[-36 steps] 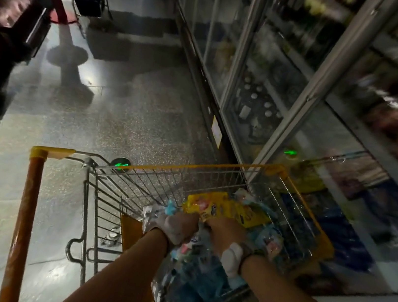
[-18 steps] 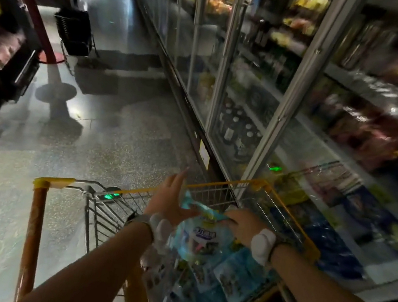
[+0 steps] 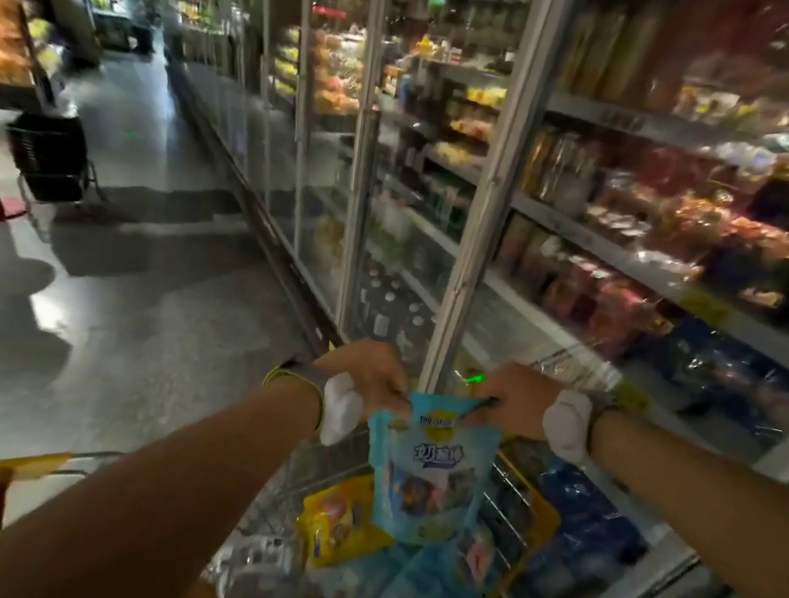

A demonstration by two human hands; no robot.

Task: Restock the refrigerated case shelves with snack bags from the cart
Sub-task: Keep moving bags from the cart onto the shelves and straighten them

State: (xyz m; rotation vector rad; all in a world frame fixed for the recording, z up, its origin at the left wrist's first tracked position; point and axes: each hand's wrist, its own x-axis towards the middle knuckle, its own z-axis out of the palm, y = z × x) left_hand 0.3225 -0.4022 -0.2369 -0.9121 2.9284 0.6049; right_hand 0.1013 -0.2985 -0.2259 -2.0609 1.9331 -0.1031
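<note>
A light-blue snack bag (image 3: 430,473) hangs upright above the cart (image 3: 536,517), pinched at its top edge from both sides: the left hand (image 3: 370,377) grips the left corner, the right hand (image 3: 513,398) the right. More blue and yellow bags (image 3: 340,526) lie in the cart below, just beside the refrigerated case (image 3: 589,287) with its glass doors.

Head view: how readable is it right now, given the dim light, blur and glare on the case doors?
Head view: the aisle is dim; the light blue snack bag, pinched at its top by the left hand and right hand, is fairly sharp, though its print stays unreadable; shelf goods at right smear with motion blur; the glass doors carry reflections; bright patches glare off the floor; wide-angle bending curves the door frames.
</note>
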